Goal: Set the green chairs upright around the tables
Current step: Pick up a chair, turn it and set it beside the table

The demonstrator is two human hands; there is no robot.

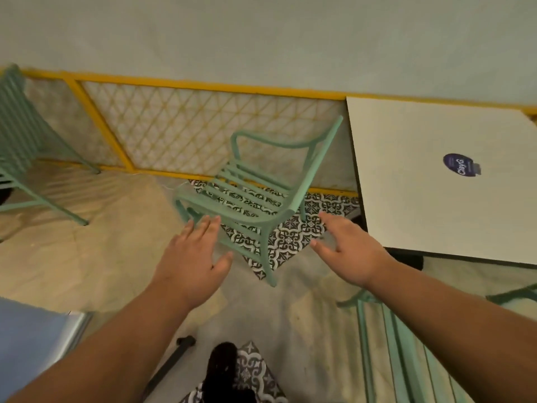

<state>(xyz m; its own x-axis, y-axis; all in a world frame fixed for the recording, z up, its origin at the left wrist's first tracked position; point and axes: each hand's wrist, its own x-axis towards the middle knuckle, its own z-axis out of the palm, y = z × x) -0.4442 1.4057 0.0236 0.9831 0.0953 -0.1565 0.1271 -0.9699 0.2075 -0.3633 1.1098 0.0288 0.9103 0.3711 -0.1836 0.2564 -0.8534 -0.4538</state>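
Note:
A green slatted chair (255,196) stands in the middle of the view, between the yellow fence and me, just left of a white table (430,181). My left hand (194,254) is open, fingers spread, its fingertips close to the chair's near left edge. My right hand (345,251) is open too, held just right of the chair's near corner, apart from it. Another green chair (20,141) stands at the far left. A third green chair (406,350) shows at the bottom right, partly cut off by the frame.
A yellow lattice fence (186,123) runs behind the chair under a pale wall. Patterned black-and-white tiles (290,237) lie under the chair. A blue surface (32,338) sits at bottom left, and a black table base (220,370) at the bottom centre.

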